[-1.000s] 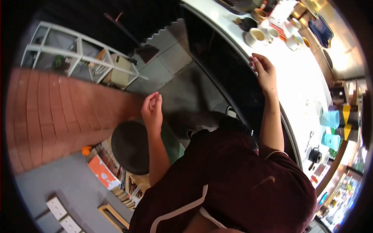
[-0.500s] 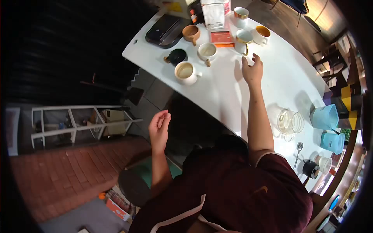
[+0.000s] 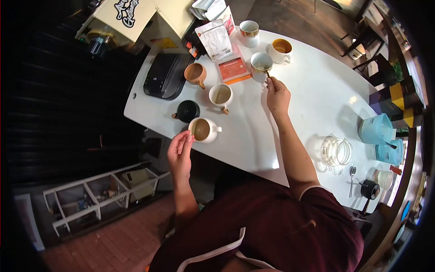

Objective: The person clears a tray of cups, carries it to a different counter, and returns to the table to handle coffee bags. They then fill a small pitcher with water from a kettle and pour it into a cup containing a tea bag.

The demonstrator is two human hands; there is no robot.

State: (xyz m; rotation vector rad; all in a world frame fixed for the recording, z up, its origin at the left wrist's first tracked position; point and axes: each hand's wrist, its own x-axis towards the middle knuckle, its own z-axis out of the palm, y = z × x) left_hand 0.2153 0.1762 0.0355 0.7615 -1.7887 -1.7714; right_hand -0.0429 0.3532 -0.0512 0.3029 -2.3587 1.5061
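Observation:
My right hand (image 3: 277, 96) is closed around the handle of a pale mug with a gold-coloured handle (image 3: 261, 63), which stands on the white table. Beside that mug is a white mug with an amber inside (image 3: 281, 51). Over the table's near edge, my left hand (image 3: 180, 158) has its thumb and fingertips pinched at the left rim of a white mug (image 3: 204, 130); the exact contact is hard to see. Around it stand a black mug (image 3: 187, 111), a cream mug with a brown handle (image 3: 220, 94) and a brown mug (image 3: 195, 73).
A black flat device (image 3: 164, 76) lies at the table's left end. Coffee bags (image 3: 215, 41) and a red-orange packet (image 3: 232, 68) lie behind the mugs, near a tall mug (image 3: 249, 34). Rightward are a glass server (image 3: 335, 152), blue pitchers (image 3: 376, 130) and a spoon (image 3: 352, 181).
My right hand has reached the gold-handled mug and closed on its handle. The view has shifted, and my left hand is now at the nearest white mug instead of off the table's edge.

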